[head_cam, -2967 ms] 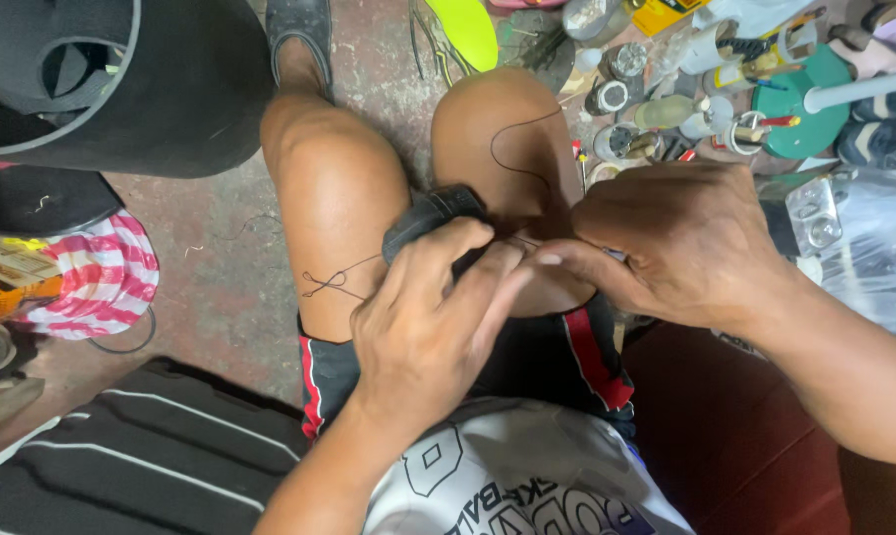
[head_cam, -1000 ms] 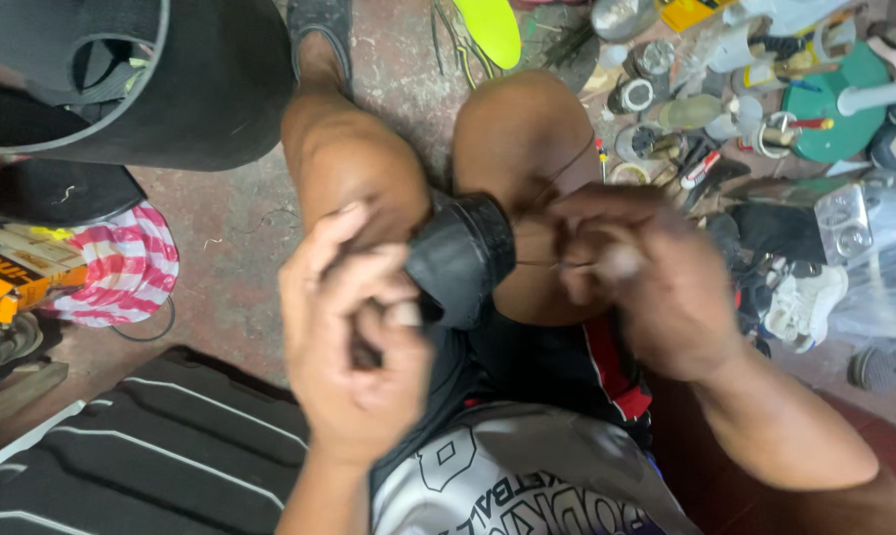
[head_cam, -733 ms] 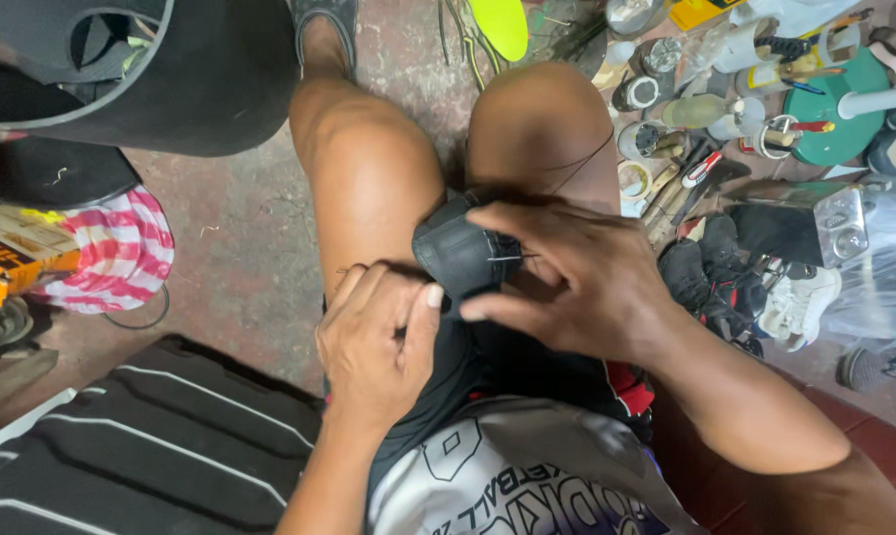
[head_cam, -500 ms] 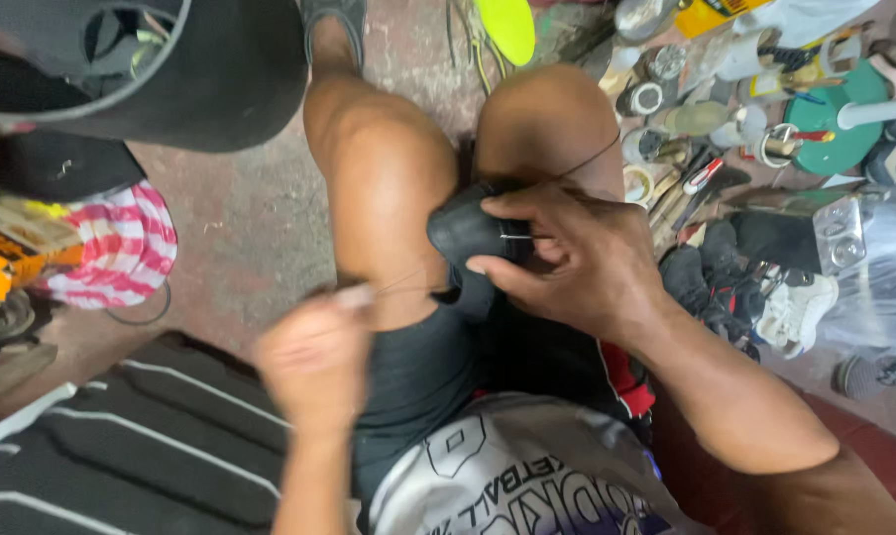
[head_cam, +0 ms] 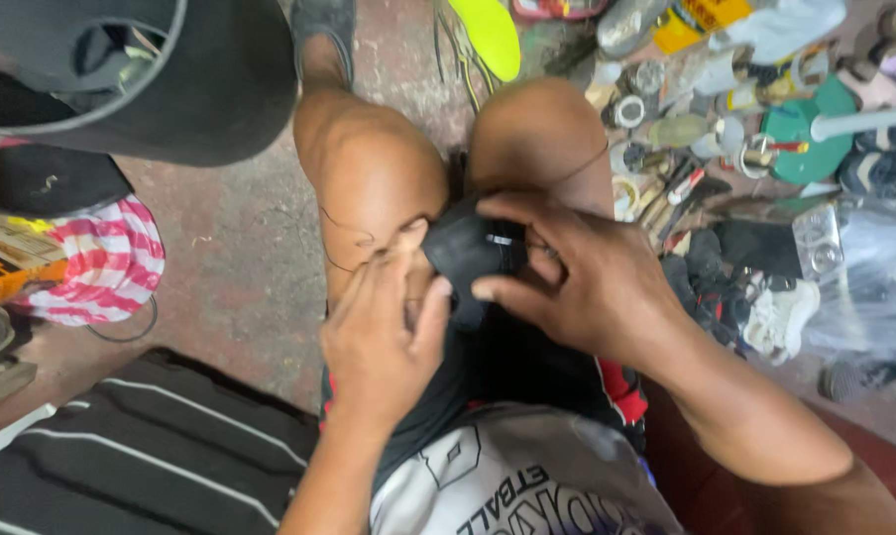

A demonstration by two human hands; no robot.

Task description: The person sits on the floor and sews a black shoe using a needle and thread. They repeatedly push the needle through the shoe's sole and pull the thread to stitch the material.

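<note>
Fingers [head_cam: 507, 289] of the right hand [head_cam: 587, 282] curl around one black rounded rubbery object [head_cam: 468, 253] at frame centre, held between two bare knees. Left hand [head_cam: 379, 332] presses its narrow, nearly closed fingers against the object's left side, pinching one thin dark thread [head_cam: 344, 238] that lies across the left knee [head_cam: 369, 168]. One large black tub [head_cam: 121, 79] fills the upper left; one pink striped cloth [head_cam: 111, 263] lies at left on the stained concrete floor [head_cam: 240, 267]. Many small tools and tape rolls [head_cam: 686, 129] crowd the upper right.

Stained concrete floor [head_cam: 240, 267]; tool clutter [head_cam: 726, 129] right; striped mat [head_cam: 141, 456].
</note>
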